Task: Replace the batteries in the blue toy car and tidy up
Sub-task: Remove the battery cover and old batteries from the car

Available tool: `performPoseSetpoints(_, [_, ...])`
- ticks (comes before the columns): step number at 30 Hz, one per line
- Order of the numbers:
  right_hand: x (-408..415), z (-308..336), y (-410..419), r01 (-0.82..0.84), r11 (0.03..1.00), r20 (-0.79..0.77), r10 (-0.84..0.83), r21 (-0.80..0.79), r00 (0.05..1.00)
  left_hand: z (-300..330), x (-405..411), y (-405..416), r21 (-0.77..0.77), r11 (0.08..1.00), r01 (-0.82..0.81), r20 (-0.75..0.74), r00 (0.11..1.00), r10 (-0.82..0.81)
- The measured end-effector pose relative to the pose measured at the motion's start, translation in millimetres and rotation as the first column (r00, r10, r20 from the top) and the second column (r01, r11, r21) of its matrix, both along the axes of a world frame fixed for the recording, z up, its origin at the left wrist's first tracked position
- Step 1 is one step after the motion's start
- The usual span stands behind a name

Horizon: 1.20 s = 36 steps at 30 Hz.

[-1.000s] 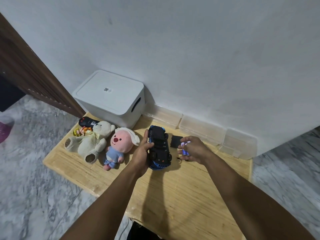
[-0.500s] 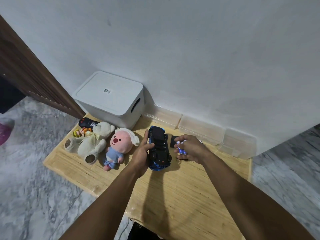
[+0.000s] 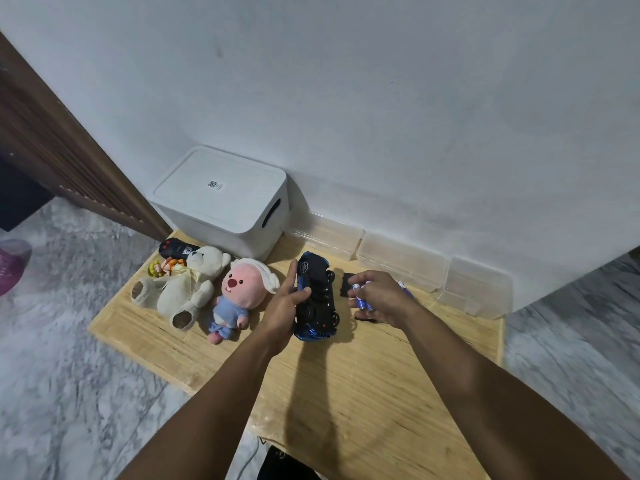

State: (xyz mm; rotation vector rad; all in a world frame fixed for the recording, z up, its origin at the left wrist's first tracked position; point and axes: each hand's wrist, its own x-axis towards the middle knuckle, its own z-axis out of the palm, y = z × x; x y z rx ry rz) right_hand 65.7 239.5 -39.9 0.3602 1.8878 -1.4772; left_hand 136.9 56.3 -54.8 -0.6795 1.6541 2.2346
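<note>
left hand (image 3: 282,308) grips car (image 3: 317,299), tilted underside-up on desk (image 3: 346,393) | right hand (image 3: 379,299) just beside, pinching batteries (image 3: 363,296) | car likely light, rigid; hold by sides.

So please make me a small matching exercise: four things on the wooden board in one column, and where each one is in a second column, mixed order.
Things:
1. blue toy car
2. batteries
3. white storage box
4. pink plush toy

Places:
a. at the back left of the wooden board, against the wall
b. held in the right hand
c. gripped on its side by the left hand, underside showing
d. lying between the cream teddy bear and the left hand

Pairs: 1-c, 2-b, 3-a, 4-d
</note>
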Motion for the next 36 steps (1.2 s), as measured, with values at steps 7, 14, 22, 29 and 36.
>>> performPoseSetpoints(7, [0.8,-3.5,2.4,0.006,0.999,0.005,-0.006,0.037,1.0,1.1,0.7,-2.0,-0.031,0.999,0.007,-0.004,1.0,-0.007])
performPoseSetpoints(14, [3.3,-4.2,2.9,0.003,0.998,0.011,-0.004,0.061,1.0,0.2,2.4,0.7,-0.164,0.985,0.045,-0.017,0.999,-0.048])
performPoseSetpoints(22, [4.4,-5.7,3.4,0.015,0.998,0.015,-0.016,0.064,1.0,0.5,3.4,0.5,-0.169,0.984,0.048,-0.01,0.999,-0.051])
performPoseSetpoints(29, [5.3,-6.1,2.1,0.036,0.999,0.047,-0.038,0.039,0.998,1.2,1.9,-0.3,-0.046,0.999,0.001,0.008,1.0,0.0])
performPoseSetpoints(36, [6.0,-4.7,7.3,0.018,0.999,0.04,-0.02,0.038,0.999,-0.1,3.4,2.7,-0.023,1.0,-0.017,0.023,1.0,0.017])
